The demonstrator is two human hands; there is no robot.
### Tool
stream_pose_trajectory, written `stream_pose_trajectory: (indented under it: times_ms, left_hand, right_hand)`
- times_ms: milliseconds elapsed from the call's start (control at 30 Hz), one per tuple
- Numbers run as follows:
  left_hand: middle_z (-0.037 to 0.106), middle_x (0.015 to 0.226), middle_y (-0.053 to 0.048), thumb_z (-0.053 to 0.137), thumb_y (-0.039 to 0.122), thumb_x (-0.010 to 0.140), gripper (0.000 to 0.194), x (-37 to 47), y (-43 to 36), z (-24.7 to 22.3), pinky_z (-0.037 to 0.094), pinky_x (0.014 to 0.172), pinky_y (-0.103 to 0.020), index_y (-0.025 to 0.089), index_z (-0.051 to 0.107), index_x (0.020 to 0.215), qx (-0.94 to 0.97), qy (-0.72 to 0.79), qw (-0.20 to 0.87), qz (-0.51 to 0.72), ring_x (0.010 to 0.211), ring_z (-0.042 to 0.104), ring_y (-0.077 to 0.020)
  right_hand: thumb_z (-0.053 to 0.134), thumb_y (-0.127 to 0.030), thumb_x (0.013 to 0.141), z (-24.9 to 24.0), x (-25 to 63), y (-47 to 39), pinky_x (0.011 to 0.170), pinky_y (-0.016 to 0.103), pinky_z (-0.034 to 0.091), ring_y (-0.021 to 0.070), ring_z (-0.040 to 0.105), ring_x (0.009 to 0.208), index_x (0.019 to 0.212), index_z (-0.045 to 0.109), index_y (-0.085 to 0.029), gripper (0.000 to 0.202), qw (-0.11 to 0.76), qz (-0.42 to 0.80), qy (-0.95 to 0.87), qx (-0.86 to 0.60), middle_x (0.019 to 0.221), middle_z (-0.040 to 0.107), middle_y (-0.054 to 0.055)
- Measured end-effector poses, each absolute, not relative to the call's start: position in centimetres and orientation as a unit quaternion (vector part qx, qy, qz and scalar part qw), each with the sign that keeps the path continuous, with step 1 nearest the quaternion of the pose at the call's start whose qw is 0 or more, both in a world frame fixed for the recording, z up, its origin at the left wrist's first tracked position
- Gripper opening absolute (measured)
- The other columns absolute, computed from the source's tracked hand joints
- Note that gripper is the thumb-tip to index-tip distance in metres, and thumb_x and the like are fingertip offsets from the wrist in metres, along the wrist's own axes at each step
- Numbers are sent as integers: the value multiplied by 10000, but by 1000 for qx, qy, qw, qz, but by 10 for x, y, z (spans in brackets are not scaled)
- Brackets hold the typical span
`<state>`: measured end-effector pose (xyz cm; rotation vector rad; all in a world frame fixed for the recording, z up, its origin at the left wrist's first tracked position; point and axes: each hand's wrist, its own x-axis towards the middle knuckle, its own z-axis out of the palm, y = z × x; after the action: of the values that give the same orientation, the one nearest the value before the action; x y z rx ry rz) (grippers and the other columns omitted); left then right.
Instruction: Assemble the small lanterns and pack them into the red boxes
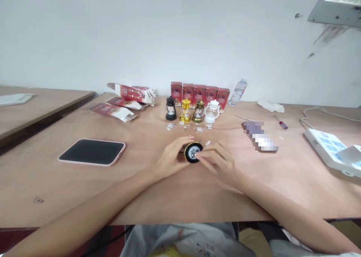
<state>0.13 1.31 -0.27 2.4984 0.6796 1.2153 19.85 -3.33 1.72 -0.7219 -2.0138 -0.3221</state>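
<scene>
A small lantern point(193, 152) lies tipped in my left hand point(172, 156), its round black base facing me. My left fingers are wrapped round its body, which is mostly hidden. At the base, the fingertips of my right hand point(218, 158) are pinched together over the pale centre; what they hold, if anything, is too small to make out. Behind my hands stand a black lantern point(170, 109), a gold lantern point(185, 111), a bronze lantern point(198, 111) and a white lantern point(211, 111), all upright. Small wire-like pieces with white tags point(199, 128) lie in front of them.
Several red boxes point(199, 93) stand against the wall; opened red cartons point(132, 94) lie left of them. A pink-edged phone point(92, 152), a second phone point(261, 136), a bottle point(239, 92), tissue point(271, 106), a red-handled screwdriver point(282, 124) and a white power strip point(327, 148) surround the workspace.
</scene>
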Motion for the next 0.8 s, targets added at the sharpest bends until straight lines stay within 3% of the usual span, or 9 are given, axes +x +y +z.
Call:
stream_pose_trajectory:
  times_ms: [300, 533, 800]
  left_hand:
    - [602, 1220, -122, 678, 317, 811, 438, 2, 12, -2, 495, 993, -371, 179, 496, 1184, 869, 223, 132, 421, 1155, 580, -213]
    - [608, 1205, -118, 674, 324, 810, 435, 2, 10, 0, 511, 969, -378, 186, 494, 1182, 866, 238, 136, 419, 1134, 592, -217]
    - [613, 1197, -113, 678, 310, 810, 419, 2, 12, 1, 503, 972, -364, 180, 505, 1169, 867, 228, 136, 422, 1122, 595, -208]
  right_hand:
    - [571, -113, 876, 18, 198, -37, 654, 305, 433, 147, 577, 704, 906, 624, -198, 105, 405, -214, -839, -294, 795, 684, 36]
    - [554, -104, 879, 15, 196, -37, 708, 294, 486, 152, 611, 793, 1000, 605, -207, 167, 478, -123, -813, -309, 834, 664, 42]
    - [560, -90, 864, 18, 198, -36, 732, 315, 505, 172, 609, 821, 972, 633, -149, 142, 389, -206, -854, -279, 892, 684, 97]
